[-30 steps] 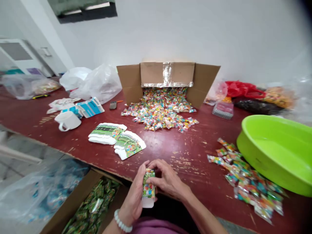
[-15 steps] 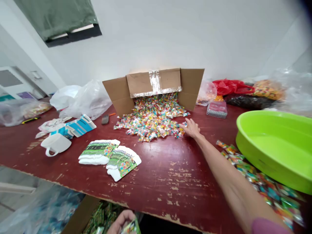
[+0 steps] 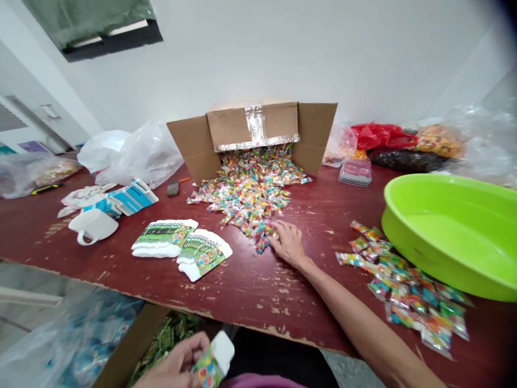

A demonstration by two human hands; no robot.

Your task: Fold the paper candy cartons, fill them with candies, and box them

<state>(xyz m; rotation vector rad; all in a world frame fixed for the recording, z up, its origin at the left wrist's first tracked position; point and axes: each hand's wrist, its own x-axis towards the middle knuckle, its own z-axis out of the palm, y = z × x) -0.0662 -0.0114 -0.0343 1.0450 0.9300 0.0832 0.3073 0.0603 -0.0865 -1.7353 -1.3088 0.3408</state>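
My right hand (image 3: pixel 288 242) rests palm down on the table, fingers spread against the near right edge of a heap of small candy packets (image 3: pixel 254 199). That heap spills out of an open cardboard box (image 3: pixel 254 126) lying on its side. Low in the view, my left hand (image 3: pixel 183 358) grips a small green printed box (image 3: pixel 212 364) with its white flap open. Two fanned stacks of flat green-and-white cartons (image 3: pixel 163 237) lie left of the heap.
A green basin (image 3: pixel 456 231) stands at the right, with scattered candy packets (image 3: pixel 407 291) beside it. At the left are a white cup (image 3: pixel 95 226) and a blue-and-white carton (image 3: pixel 133 203). Below the table edge sits a box of green packs (image 3: pixel 167 337).
My right hand has moved left and nearer along the heap, and some packets have shifted toward the front. My left hand has risen into view with the small green box, its flap now showing.
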